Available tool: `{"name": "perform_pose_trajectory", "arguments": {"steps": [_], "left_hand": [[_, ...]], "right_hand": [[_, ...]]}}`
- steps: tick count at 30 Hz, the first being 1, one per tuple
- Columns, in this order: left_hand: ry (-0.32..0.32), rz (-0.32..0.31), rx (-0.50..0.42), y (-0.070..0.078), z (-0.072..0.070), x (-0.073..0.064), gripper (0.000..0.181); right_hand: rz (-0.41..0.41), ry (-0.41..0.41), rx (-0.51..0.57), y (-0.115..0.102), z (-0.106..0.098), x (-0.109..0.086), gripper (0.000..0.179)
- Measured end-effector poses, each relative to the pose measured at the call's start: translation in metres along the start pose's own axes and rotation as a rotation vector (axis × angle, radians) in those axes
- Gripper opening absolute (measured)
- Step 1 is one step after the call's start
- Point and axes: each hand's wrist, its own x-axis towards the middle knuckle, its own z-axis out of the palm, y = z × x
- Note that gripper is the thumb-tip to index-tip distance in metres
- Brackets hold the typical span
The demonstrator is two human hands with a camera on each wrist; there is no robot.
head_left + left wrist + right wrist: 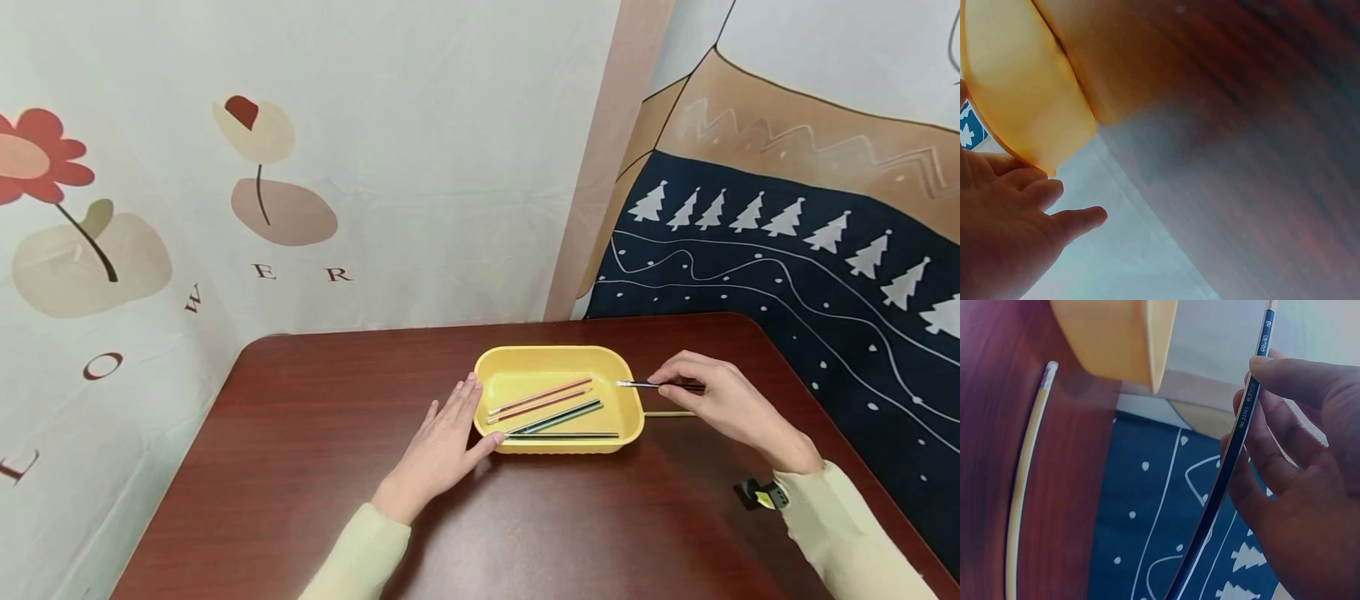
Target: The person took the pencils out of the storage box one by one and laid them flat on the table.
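Note:
My right hand (723,398) pinches a dark blue pencil (1241,431) between thumb and fingers. White lettering runs along it, and its pale tip reaches over the right rim of a yellow plastic basket (557,357). Against the basket's left side rests my left hand (442,442), its fingers nearly straight and the thumb near the front left corner. In the left wrist view, the fingers (1029,181) touch the basket's wall from outside. Inside the basket lie two reddish pencils (540,396), green pencils (558,417) and a dark pencil (562,435) along the front wall.
A natural-wood pencil (1025,469) with a white eraser end lies on the dark red-brown table (337,483), just right of the basket. Printed cloth (450,167) hangs behind the table and along its right edge. A small black device (761,494) sits at the right wrist.

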Motion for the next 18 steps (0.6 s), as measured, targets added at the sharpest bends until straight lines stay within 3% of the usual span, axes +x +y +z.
{"name": "perform_pose_trajectory", "arguments": {"steps": [10,18], "left_hand": [[-0.003,-0.002,-0.002,0.000,0.001,0.000,0.087],[0.006,0.003,-0.004,-0.002,0.002,0.001,0.088]], "right_hand": [[-0.003,0.027,-0.030,0.022,0.001,-0.018,0.028],[0.041,0.030,-0.060,0.038,0.004,-0.030,0.028]]}}
